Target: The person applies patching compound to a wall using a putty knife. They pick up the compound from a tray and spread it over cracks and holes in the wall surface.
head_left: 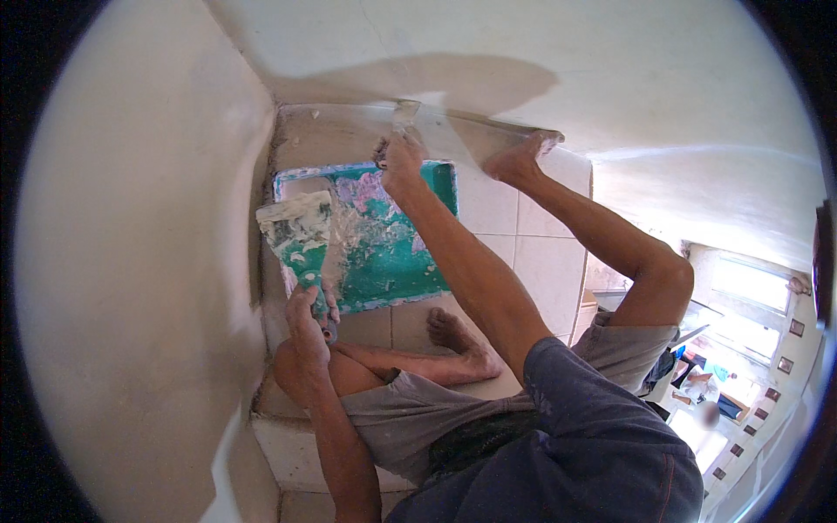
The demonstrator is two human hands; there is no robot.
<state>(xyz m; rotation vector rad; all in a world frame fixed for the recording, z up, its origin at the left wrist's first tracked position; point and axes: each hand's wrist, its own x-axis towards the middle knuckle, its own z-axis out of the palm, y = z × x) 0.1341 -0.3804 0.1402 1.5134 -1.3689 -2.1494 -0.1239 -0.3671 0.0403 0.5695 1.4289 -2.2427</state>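
My left hand (306,321) is closed round the handle of a wide putty knife (301,234), whose blade is thickly smeared with off-white filler. That blade is over the left part of a green paint tray (397,270) crusted with white and pinkish filler. Farther off, my right hand (402,159) grips a narrower scraper (406,115) by its handle. Its pale, filler-coated blade meets the foot of the far wall (488,52), or comes very close to it. My fingers hide most of that scraper's handle.
A plastered wall (148,227) rises close on my left. I sit on a tiled ledge (547,261), one leg folded beside the tray and one foot (523,157) near the far wall. The ledge drops away at right, where a person (697,383) and windows (750,288) are visible below.
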